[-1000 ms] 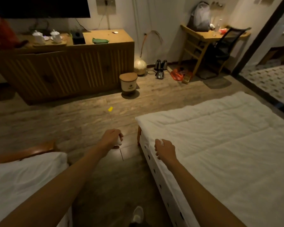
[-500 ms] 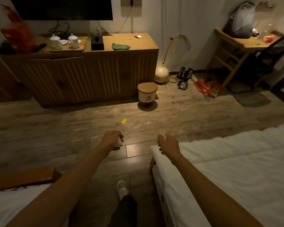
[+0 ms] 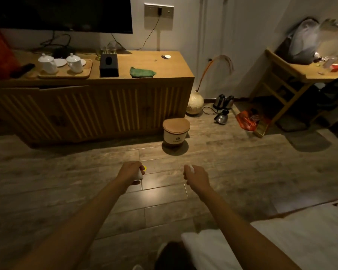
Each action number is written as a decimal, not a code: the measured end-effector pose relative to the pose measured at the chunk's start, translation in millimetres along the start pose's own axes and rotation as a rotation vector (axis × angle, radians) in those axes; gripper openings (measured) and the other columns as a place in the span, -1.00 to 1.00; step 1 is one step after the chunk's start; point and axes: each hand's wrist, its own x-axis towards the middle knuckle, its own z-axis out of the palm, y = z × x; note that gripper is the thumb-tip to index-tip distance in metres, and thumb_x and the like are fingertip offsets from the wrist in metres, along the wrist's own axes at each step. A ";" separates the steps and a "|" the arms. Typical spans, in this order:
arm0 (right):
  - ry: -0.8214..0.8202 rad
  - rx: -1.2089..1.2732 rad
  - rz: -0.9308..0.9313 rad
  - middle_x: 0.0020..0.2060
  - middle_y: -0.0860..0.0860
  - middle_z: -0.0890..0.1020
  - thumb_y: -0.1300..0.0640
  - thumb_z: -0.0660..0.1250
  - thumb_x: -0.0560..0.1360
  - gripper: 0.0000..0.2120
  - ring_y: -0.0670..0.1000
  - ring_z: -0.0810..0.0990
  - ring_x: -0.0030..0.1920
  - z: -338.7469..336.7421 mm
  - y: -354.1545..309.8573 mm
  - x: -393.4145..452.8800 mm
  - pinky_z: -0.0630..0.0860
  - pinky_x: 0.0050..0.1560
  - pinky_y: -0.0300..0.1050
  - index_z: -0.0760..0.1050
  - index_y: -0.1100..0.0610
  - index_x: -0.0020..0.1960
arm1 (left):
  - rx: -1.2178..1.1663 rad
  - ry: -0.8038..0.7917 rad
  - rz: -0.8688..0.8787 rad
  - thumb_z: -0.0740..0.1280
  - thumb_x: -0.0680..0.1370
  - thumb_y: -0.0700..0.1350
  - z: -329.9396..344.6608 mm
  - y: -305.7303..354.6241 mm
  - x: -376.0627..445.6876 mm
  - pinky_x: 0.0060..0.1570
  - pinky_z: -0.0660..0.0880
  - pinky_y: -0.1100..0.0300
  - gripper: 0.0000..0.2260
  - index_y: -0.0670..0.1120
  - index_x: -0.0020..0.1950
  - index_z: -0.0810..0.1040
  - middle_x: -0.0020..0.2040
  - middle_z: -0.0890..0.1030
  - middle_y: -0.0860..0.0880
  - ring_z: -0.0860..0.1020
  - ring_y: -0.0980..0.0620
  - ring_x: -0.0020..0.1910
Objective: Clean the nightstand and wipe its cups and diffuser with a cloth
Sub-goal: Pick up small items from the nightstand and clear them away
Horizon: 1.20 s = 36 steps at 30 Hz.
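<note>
My left hand (image 3: pixel 130 172) is curled around a small white object (image 3: pixel 140 175) and is held out over the wooden floor. My right hand (image 3: pixel 196 175) is also closed on a small white object (image 3: pixel 190 168). What these white objects are I cannot tell. Far ahead, a folded green cloth (image 3: pixel 141 72) lies on the long wooden cabinet (image 3: pixel 164 65). Two white lidded cups (image 3: pixel 47 63) stand on a wooden tray (image 3: pixel 64 76) at the cabinet's left. Neither hand is near them.
A black tissue box (image 3: pixel 108 65) sits beside the tray. A round lidded bin (image 3: pixel 176 132) stands on the floor before the cabinet. Right of it are a round vase (image 3: pixel 194 102), kettles (image 3: pixel 222 102) and a cluttered desk (image 3: pixel 310 73). A white bed corner (image 3: pixel 281 240) is at lower right.
The view has swung left and moved forward toward the cabinet, and the bed has slid to the lower right. Both hands stay closed on their white objects.
</note>
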 end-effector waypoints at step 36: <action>-0.166 0.016 0.279 -0.37 -0.02 0.60 -0.11 0.17 0.65 -0.61 -0.05 0.49 -0.37 -14.0 -117.7 637.8 0.37 -0.42 -0.19 0.56 0.08 -0.20 | 0.080 0.002 -0.210 0.22 0.65 -0.06 133.0 288.0 541.1 -0.24 0.45 0.10 -0.81 -0.15 -0.03 0.51 -0.15 0.52 -0.16 0.46 -0.07 -0.28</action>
